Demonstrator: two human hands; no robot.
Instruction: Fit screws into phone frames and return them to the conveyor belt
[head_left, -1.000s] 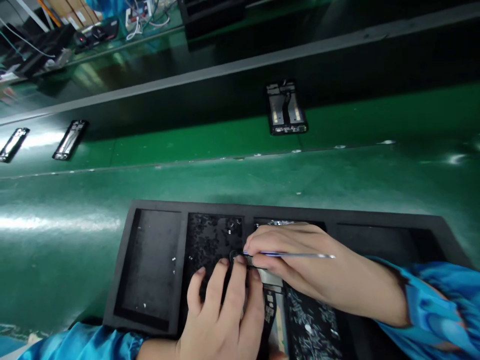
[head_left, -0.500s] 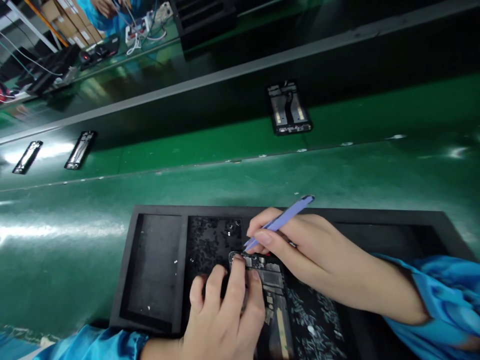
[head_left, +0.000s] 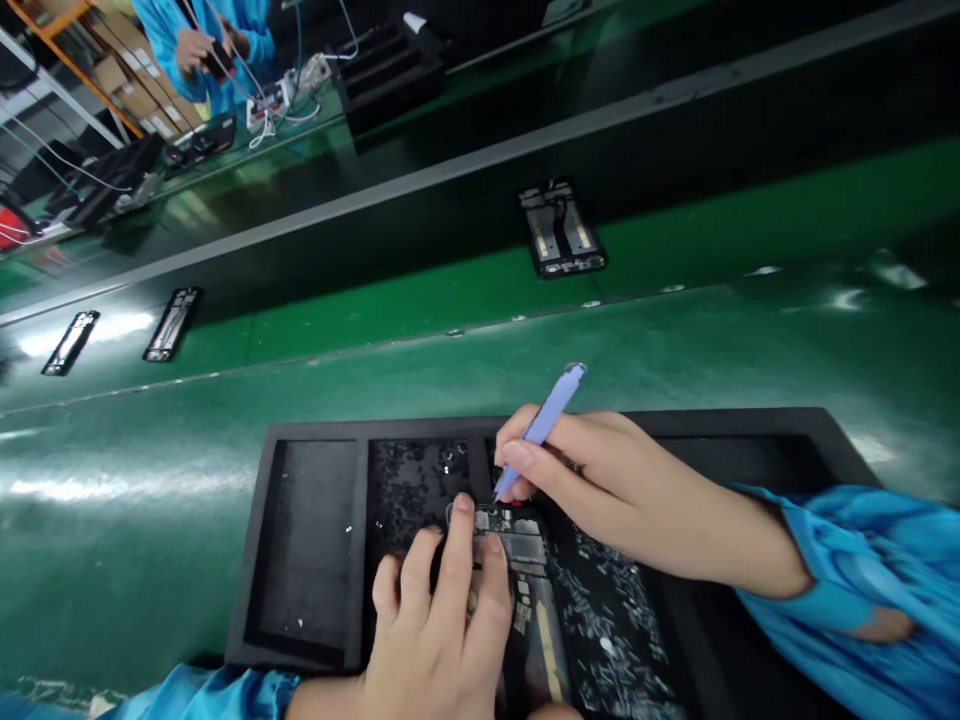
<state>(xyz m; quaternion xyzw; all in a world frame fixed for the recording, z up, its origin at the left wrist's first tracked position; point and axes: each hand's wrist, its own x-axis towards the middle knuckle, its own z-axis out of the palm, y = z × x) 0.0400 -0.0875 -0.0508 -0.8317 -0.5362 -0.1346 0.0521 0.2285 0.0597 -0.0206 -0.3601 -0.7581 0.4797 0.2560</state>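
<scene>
White glare on green bench (head_left: pixel 337 390), left; upper right dim; far cartons (head_left: pixel 137 88) soft.

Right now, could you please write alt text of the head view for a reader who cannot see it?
A person's left hand rests spread on an opened phone over a black compartment tray, while the right hand holds a purple tool with its tip near the phone's far edge. Three similar phone-like devices lie on the green surface beyond.
</scene>
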